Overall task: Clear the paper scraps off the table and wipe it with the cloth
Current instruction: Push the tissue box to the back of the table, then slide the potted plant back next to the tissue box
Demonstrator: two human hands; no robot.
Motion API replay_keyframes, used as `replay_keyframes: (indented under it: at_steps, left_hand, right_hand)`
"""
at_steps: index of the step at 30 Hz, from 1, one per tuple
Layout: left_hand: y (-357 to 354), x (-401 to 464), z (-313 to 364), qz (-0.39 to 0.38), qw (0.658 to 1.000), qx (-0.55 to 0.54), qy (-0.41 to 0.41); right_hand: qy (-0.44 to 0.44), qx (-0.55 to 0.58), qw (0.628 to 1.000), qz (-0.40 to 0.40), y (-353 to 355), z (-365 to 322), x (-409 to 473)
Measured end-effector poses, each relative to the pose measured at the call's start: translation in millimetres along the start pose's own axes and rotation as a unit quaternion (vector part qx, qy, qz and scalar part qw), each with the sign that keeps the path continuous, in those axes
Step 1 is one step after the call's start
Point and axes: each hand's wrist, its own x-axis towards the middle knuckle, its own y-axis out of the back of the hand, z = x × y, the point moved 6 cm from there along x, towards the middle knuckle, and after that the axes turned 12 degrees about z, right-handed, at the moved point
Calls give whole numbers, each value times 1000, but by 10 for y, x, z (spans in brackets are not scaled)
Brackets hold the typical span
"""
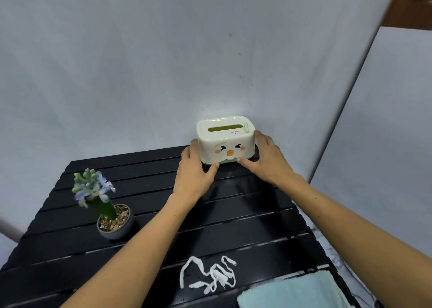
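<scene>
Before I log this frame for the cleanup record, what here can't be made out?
Head view only:
- Inside of the box: its slot is dark, contents unseen.
- Box sides and rear corners: covered by the left hand and right hand.
- Cloth: cut off by the bottom edge.
- Paper scraps: tangled, so the count is unclear.
- Table: near edge out of frame.

Grey backdrop wall (140,62), white panel (385,120) right, brown corner (413,1)
</scene>
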Motion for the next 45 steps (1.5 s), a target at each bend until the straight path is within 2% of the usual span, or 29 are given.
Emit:
replay_keyframes:
  at_steps: [9, 21, 35, 45]
  left_hand:
    - [541, -701, -23, -49, 998, 25, 18]
    - [1489, -1533, -277, -9, 998, 43, 52]
    - [1968, -1470, -902, 65, 990, 41, 114]
    - [1803, -1193, -1131, 37, 990, 27, 132]
  right_hand:
    - [0, 4, 999, -54, 59, -444, -724]
    - [37, 41, 991, -118, -149, -1167, -1380]
    - [72, 25, 981, -177, -688, -1541, -1546]
    - [87, -4, 980, -178, -891, -1465, -1513]
